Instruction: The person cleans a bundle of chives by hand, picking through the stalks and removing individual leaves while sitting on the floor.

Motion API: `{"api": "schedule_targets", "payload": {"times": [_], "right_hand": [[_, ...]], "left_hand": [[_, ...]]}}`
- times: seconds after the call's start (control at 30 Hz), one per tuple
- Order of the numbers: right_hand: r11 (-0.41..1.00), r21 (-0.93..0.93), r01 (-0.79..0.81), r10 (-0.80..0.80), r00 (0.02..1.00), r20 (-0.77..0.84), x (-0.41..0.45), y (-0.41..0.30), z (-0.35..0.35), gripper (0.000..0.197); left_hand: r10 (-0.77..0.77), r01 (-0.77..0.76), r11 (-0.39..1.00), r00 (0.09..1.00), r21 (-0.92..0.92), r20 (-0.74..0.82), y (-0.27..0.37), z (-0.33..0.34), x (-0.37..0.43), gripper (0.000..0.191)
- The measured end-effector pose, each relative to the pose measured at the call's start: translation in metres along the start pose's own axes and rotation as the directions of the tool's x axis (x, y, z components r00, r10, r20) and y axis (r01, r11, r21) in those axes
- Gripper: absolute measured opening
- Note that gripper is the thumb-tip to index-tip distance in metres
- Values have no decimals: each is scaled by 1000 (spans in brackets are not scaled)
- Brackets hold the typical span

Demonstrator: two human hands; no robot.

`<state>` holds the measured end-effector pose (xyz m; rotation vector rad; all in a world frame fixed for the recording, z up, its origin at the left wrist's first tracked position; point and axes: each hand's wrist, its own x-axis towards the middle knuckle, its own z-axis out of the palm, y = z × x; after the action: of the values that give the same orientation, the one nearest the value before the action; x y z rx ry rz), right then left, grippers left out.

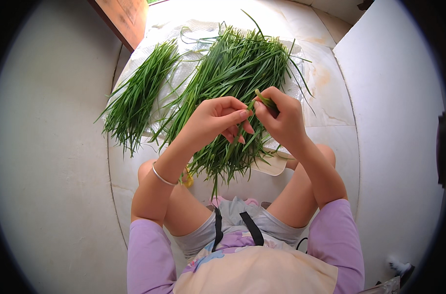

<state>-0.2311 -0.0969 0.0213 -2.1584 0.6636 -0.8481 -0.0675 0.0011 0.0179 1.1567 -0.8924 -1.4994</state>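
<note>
Long flat green leaves that look like garlic chives lie in a big heap (223, 70) in front of me, with their pale cut ends towards the top. To the left of it rests a smaller bundle (142, 88) of the same leaves. Above the heap, my left hand (226, 119) pinches a green leaf between thumb and forefinger, its other fingers loosely curled. Close on its right, my right hand (280, 114) is closed around a few chive stalks, whose pale ends stick out above the forefinger. The tips of both hands nearly meet.
Clear bubble wrap (164, 77) lies under the chives on the marble-tiled floor (325, 95). A pale board or tray (272, 165) shows below the heap, between my knees. White walls (61, 147) stand at both sides, with a wooden door (125, 18) at the upper left.
</note>
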Motion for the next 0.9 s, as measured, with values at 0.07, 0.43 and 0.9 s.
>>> {"api": "schedule_targets", "payload": {"times": [0.07,0.43,0.9], "right_hand": [[999,-19,-30,31,1000,5,0,-1,-2,8],[988,-72,-137,126,982,-143,20,36,-56,16],[868,-462,-184,298,936,188,10,76,-75,25]], "left_hand": [[7,-7,1000,1000,-4,-3,0,2,0,21],[-30,27,996,999,-89,-41,8,0,-11,18],[-24,-9,978,988,-207,-153,-8,-16,8,18]]}}
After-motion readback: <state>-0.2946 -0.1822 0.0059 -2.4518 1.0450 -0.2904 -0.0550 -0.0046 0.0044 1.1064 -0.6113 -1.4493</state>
